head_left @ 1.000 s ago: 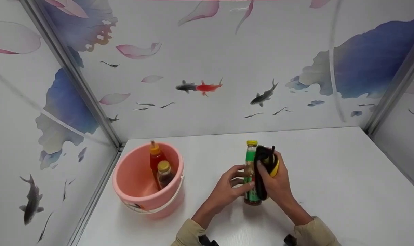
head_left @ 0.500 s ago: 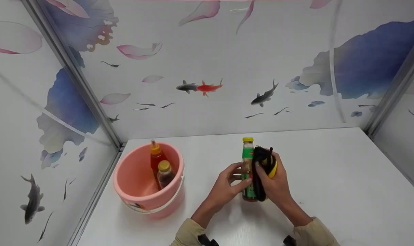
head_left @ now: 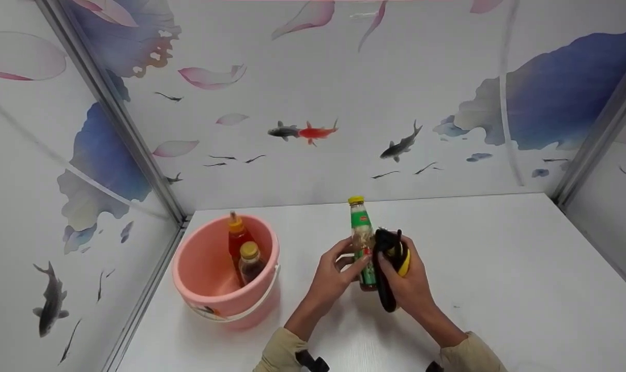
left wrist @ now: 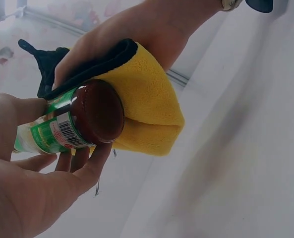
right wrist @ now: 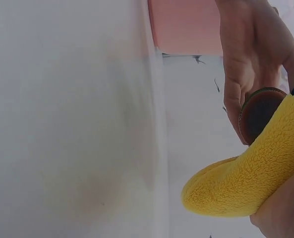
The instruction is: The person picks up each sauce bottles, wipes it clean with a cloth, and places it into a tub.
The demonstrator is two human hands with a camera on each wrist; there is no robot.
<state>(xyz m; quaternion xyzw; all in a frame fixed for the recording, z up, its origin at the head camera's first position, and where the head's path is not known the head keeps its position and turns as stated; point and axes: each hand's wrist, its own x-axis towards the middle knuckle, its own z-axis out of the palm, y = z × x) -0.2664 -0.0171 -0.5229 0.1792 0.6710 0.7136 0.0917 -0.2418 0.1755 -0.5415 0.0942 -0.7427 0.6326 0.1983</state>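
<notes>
My left hand grips a glass sauce bottle with a yellow cap and green label around its middle. The bottle leans with its cap to the left, and its dark base faces the left wrist camera. In my right hand is a folded cloth, black-edged outside and fluffy yellow inside. That cloth lies against the bottle's side in the left wrist view. Seen from the right wrist, the yellow fold covers part of the bottle's base.
A pink bucket with a white handle stands left of my hands on the white table. Inside it are a red squeeze bottle and a dark bottle with a yellow cap. Printed walls enclose the table.
Both hands have shifted left with the bottle and cloth. The bottle has gone from nearly upright to leaning left, its cap higher in view. The bucket stays put.
</notes>
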